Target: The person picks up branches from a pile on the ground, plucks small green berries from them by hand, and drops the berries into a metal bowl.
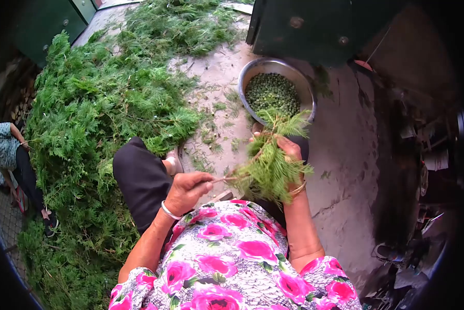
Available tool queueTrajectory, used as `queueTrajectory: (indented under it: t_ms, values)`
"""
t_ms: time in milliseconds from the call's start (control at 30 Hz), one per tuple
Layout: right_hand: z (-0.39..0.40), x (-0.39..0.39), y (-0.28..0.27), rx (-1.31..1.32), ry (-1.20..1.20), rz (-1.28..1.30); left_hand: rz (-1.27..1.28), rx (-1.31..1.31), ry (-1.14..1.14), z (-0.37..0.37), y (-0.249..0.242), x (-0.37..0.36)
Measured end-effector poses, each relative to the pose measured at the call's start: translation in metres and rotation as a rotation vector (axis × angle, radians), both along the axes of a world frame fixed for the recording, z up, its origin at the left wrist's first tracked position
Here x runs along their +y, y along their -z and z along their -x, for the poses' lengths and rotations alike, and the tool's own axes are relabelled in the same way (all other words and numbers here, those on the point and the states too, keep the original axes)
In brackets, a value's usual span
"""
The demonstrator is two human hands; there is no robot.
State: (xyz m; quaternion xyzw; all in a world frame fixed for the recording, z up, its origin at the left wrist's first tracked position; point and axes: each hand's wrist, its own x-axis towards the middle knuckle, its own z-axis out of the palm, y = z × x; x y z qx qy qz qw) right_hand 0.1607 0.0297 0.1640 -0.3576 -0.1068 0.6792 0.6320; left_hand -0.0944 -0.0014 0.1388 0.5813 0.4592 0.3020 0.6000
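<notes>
A leafy green conifer sprig is held between my two hands, above my lap. My left hand pinches the bare end of its stem, fingers closed. Around the foliage at upper right curls my right hand, partly hidden by the fronds. Just beyond it stands a round metal basin on the floor. Small round green cones or berries fill much of the basin. Fronds overlap the basin's near rim.
A large heap of cut green branches covers the floor to my left and ahead. Another person sits or bends at the far left. Dark green doors stand beyond the basin. Assorted clutter lies at right.
</notes>
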Motion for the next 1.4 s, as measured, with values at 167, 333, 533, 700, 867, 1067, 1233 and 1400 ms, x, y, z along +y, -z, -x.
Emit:
queueTrajectory:
  t_ms: [167, 333, 533, 700, 867, 1067, 1233, 1400]
  values:
    - [-0.019, 0.011, 0.028, -0.684, -0.027, 0.019, 0.051, -0.252, -0.261, 0.006, -0.012, 0.020]
    - [-0.017, 0.005, 0.013, -0.431, 0.050, 0.200, 0.187, -0.404, -0.337, 0.013, -0.007, 0.034]
    - [-0.019, 0.012, 0.015, -0.475, 0.055, 0.161, 0.355, -0.585, -0.350, 0.016, -0.006, 0.040]
    - [-0.012, 0.040, 0.011, -0.517, 0.074, 0.093, 0.400, -0.694, -0.262, 0.022, -0.004, 0.044]
    - [-0.015, 0.059, 0.012, -0.558, 0.068, -0.009, 0.372, -0.729, -0.170, 0.033, 0.002, 0.042]
    - [-0.018, 0.061, 0.003, -0.283, -0.063, -0.106, 0.328, -0.689, -0.214, 0.051, 0.019, 0.033]
    - [-0.015, 0.061, 0.002, -0.248, -0.047, -0.113, 0.514, -0.809, -0.104, 0.060, 0.031, 0.024]
    - [-0.016, 0.061, 0.009, -0.271, 0.045, -0.054, 0.639, -0.911, -0.258, 0.049, 0.019, 0.026]
